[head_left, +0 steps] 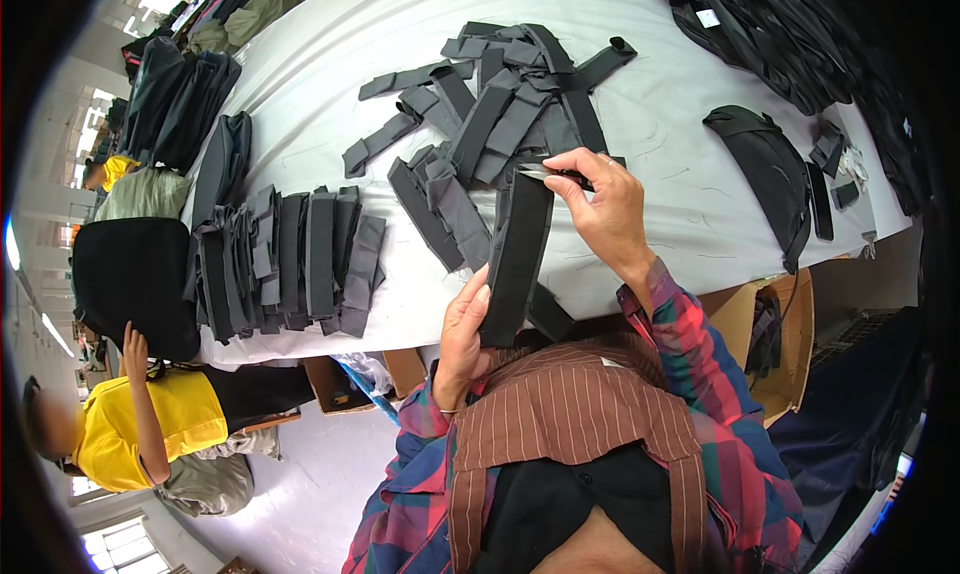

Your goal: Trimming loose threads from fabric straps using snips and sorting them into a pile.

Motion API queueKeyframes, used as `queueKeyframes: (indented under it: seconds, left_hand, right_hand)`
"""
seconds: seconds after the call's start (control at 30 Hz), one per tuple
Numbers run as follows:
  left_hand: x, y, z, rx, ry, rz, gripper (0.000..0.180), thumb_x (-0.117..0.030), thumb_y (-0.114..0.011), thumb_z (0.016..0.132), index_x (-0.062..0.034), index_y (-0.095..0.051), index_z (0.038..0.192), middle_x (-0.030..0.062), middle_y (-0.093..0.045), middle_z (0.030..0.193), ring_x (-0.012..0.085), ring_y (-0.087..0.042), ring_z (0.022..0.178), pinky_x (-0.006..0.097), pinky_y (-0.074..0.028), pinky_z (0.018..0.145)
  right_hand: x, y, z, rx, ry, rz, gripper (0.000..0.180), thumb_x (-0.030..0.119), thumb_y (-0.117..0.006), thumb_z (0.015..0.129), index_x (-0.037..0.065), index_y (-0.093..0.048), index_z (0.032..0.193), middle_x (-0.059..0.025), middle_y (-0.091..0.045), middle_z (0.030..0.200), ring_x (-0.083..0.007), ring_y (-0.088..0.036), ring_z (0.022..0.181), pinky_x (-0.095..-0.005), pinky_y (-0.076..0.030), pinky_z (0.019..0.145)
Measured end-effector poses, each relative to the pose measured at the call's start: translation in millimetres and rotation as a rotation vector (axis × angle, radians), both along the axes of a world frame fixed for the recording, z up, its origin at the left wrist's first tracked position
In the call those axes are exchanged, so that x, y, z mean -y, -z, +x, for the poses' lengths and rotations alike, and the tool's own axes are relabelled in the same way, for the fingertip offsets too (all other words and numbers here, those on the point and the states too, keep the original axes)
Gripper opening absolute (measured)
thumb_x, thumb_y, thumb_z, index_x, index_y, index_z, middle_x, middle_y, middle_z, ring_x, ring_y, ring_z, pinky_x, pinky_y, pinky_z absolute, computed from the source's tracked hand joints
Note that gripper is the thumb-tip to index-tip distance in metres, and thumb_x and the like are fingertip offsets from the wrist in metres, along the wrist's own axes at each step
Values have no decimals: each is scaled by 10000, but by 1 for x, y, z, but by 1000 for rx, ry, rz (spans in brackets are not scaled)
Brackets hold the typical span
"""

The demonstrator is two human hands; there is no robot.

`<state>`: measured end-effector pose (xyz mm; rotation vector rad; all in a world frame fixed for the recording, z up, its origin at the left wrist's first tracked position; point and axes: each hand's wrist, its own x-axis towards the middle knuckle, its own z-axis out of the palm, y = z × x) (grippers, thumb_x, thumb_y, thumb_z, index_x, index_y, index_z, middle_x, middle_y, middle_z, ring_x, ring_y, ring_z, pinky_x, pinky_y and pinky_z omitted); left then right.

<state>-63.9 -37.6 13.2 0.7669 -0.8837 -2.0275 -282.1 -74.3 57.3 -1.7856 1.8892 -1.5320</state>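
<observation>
A long black fabric strip (519, 254) stands tilted before me at the table's near edge. My left hand (462, 336) is closed around its lower left side, thumb in front. At the strip's upper end, my right hand (610, 212) is closed on a small tool, seemingly thread snips (537, 171); their pale metal tip touches or nearly touches the fabric, and the fingers hide much of the handle. Just beyond lies a loose heap of black and grey fabric strips (487, 129). Another dark strip (548, 314) pokes out below the held one.
Stacked strips (290, 259) stand in a row at left on the white-covered table (330, 104). A curved black fabric piece (765, 174) and dark garments (770, 34) lie right. A co-worker in yellow (150, 424) touches a black panel (135, 284). An open cardboard box (797, 349) sits below right.
</observation>
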Motion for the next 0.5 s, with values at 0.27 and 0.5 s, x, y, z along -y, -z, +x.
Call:
queueKeyframes:
  seconds: [0.27,0.5]
  left_hand:
    - [0,-2,3,-52,-1,45,487,-246,-474,965,27,-378,1357,131,-618,1051,163,-630,771,303,-544,636]
    - [2,-2,4,-17,29,65,457,-238,-471,965,31,-402,1328,130,-619,1052,164,-645,778,296,-567,626]
  right_hand:
    - [-2,3,-2,34,-64,80,138,118,-694,790,75,-666,919,-58,-646,773,-189,-596,690,-289,-459,617]
    - [-1,10,-1,61,-49,-18,109,177,-685,797,107,-660,875,-22,-644,741,-203,-580,643,-315,-431,585]
